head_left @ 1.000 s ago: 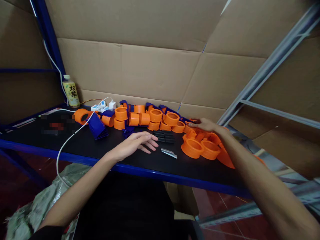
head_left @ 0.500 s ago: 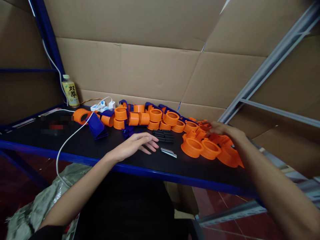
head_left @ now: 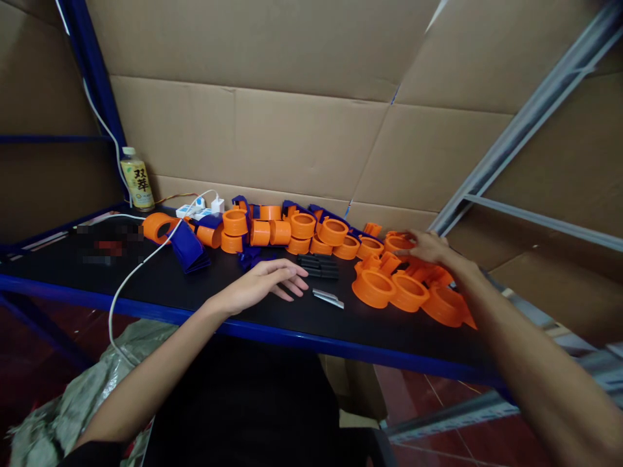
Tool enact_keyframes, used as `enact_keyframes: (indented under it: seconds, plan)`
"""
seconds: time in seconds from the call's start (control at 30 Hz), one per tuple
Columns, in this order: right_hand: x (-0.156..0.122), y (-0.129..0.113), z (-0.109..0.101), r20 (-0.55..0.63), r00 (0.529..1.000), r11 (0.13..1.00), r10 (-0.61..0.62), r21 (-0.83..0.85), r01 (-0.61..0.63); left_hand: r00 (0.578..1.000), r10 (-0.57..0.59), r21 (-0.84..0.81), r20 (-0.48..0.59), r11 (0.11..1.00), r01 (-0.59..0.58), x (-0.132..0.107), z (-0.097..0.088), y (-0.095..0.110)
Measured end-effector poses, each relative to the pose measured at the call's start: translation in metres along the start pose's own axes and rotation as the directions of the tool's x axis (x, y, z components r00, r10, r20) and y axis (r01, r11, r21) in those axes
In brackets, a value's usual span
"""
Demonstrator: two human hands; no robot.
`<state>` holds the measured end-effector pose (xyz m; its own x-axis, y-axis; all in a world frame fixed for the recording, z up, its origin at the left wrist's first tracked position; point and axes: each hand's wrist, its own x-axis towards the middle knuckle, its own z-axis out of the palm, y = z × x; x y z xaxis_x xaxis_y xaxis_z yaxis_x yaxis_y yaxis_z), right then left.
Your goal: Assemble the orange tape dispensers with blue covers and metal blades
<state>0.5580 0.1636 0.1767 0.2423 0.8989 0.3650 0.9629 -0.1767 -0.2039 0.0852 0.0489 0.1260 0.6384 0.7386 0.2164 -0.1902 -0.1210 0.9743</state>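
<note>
My left hand [head_left: 277, 277] hovers over the front of the black tabletop, fingers loosely stretched and holding nothing. Near its fingertips are a bundle of black bars [head_left: 318, 266] and a pair of slim silvery metal pieces [head_left: 328, 298]. Over on the right, my right hand [head_left: 429, 249] has its fingers and thumb closed around the right side of an orange plastic ring [head_left: 398, 242]. Its grip is partly hidden by the hand itself. Several more orange ring-shaped parts [head_left: 374, 288] lie just in front of and below that hand.
Orange rings with dark blue pieces [head_left: 302, 226] form a row along the cardboard back wall [head_left: 292, 139]. A folded blue piece [head_left: 189, 246], a white power strip [head_left: 199, 209] and a bottle [head_left: 137, 180] are at left. A white cable [head_left: 127, 285] hangs over the blue front edge.
My right hand has drawn slightly back, and its fingers have closed on an orange ring, which now shows more fully. My left hand has barely moved.
</note>
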Motion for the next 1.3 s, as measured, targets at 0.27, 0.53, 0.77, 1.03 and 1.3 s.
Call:
enact_keyframes:
  seconds: [0.27, 0.53, 0.77, 1.03, 1.3]
  plan:
    - [0.011, 0.013, -0.009, 0.106, 0.994, 0.982, -0.022, 0.189, 0.002, 1.0, -0.009, 0.008, 0.001, 1.0, 0.009, 0.0, -0.001, -0.001]
    - [0.001, -0.004, -0.019, 0.021, 0.999, 0.886, 0.028, 0.462, -0.034, 1.0, -0.009, 0.005, 0.001, 1.0, 0.009, 0.001, -0.001, -0.002]
    - [-0.022, -0.044, -0.035, 0.024, 0.999, 0.695, -0.042, 0.719, 0.012, 1.0, -0.001, -0.02, -0.02, 1.0, 0.001, 0.0, 0.0, 0.001]
    - [-0.114, -0.132, -0.061, 0.127, 0.943, 0.511, -0.309, 0.858, 0.051, 0.977, 0.113, -0.16, -0.181, 0.977, -0.142, 0.001, 0.007, 0.003]
    - [-0.223, -0.218, -0.031, 0.141, 0.746, 0.566, -0.651, 0.745, 0.354, 0.896, 0.249, -0.295, -0.368, 0.883, -0.366, 0.004, 0.009, 0.006]
